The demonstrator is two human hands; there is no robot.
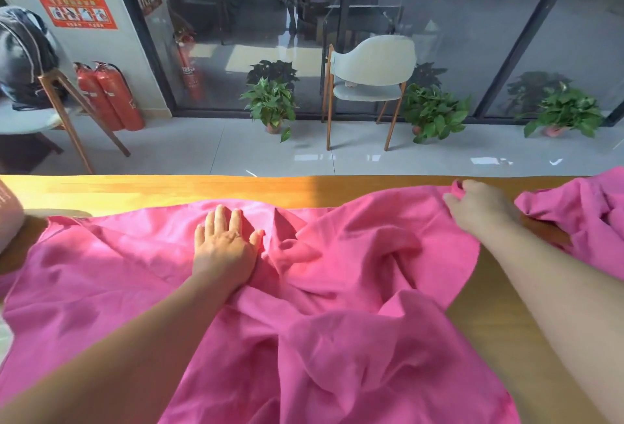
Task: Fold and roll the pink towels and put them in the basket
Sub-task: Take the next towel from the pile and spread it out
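At the far left edge a pale pinkish object (8, 217) sat on the wooden table (169, 192); it was cut off by the frame, so whether it was the basket could not be told. From there the pink towel (337, 305) lay spread across the table, badly rumpled, with deep creases bunched through its middle. The left hand (224, 248) lay flat on the cloth, fingers straight and spread, pressing it down. If that palm slid while the ridges beside it stayed, the wrinkles would likely be locked into the first fold and the roll would come out lumpy. Further right, the right hand (476, 206) pinched the towel's far corner between curled fingers and thumb. A pull there against the pinned left side could drag the whole cloth askew, or the corner could slip free. At the far right a second pink towel (587, 207) lay crumpled just beside that hand; it could get caught up in the fold.
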